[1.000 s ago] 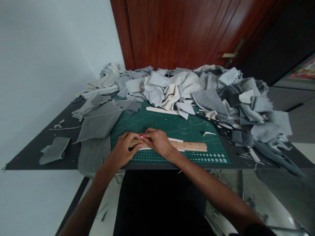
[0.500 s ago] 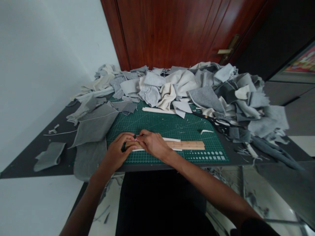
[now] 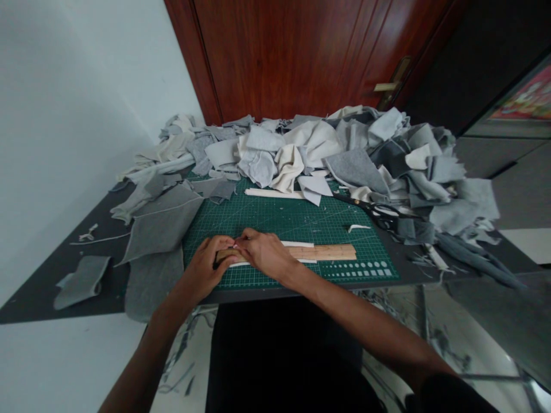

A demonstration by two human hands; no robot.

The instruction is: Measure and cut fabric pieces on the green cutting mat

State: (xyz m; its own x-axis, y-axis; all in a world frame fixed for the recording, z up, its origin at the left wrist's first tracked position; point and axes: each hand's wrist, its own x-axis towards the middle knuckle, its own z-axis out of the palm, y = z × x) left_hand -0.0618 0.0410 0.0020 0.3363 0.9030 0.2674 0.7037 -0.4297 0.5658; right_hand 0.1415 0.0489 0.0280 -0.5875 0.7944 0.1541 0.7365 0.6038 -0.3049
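Note:
A flat wooden ruler (image 3: 333, 252) lies lengthwise on the green cutting mat (image 3: 275, 215), near the table's front edge. A white cloth strip (image 3: 301, 244) shows along both of its long edges. My left hand (image 3: 209, 261) is curled round the ruler's left end, thumb on the near side and fingers on the far side. Right beside it, my right hand (image 3: 262, 252) bends over the ruler with its fingers closed in a pinch. The fingertips of both hands meet there, and what the right one pinches is hidden.
Grey and white cloth scraps (image 3: 314, 140) are heaped along the back. Black-handled scissors (image 3: 383, 215) lie at the right. A rolled white strip (image 3: 275, 194) rests on the mat's far side. Grey cloth pieces (image 3: 161, 223) cover the left. Behind stands a brown door (image 3: 293, 57).
The view has shifted slightly. Both hands stay at the ruler's left end, and the dark bit seen between the fingertips earlier no longer shows.

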